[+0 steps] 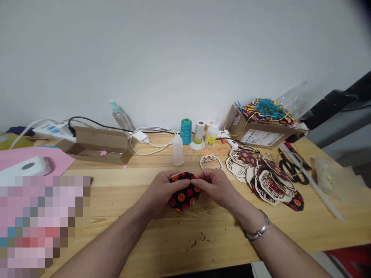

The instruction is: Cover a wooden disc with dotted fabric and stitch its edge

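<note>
the black patterned cloth [184, 200] looks matt and woven. the bench top [162, 241] is smooth, pale wood with a slight sheen. the cut frame [211, 162] is bare matt plywood, the squeeze bottle [177, 152] cloudy translucent plastic, the open box [95, 144] plain brown cardboard, and the bracelet [257, 233] glossy metal.

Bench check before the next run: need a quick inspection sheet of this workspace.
surface: wooden table, dark scraps near the hands
job's things: black patterned fabric; fretwork frame; frame stack to the right
clutter: thread spool, glue gun, scissors, cardboard box
hands: left hand and right hand both pinch the fabric
cables: black cord, charger, power strip
surroundings: white wall, pink sheet
</note>
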A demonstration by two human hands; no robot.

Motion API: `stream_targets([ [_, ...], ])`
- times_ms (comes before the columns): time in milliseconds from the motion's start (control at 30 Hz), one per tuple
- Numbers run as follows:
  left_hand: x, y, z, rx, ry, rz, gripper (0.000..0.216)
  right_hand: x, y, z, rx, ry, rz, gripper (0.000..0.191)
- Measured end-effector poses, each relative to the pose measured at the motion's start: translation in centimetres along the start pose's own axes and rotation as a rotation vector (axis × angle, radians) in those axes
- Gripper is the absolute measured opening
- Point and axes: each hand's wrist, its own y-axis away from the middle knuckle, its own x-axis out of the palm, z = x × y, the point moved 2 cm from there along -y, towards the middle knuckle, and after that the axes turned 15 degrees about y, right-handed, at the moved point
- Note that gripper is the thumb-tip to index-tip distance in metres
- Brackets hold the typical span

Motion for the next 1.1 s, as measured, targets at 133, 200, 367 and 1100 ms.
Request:
stream_targets([
  [133,-0.1,-0.2,0.0,0.038,-0.03,-0.014,0.021,0.2,0.4,-0.4,-0.016,-0.041,-0.011,0.018],
  [200,-0.2,-0.3,-0.1,0.071,-0.036,-0.05,0.021,0.1,0.5,-0.5,-0.034,-0.003,-0.014,0.018],
  [367,-0.6,-0.5,-0.1,0.088,-0.047,-0.104,0.022,-0.3,0.7,-0.7,-0.055,0.11,-0.007,0.02],
  [1100,-0.2,-0.3,0.2,0.007,0.126,-0.01,0.028,-0.6,0.6,-1.2,0.037,-0.115,0.005,0.026],
])
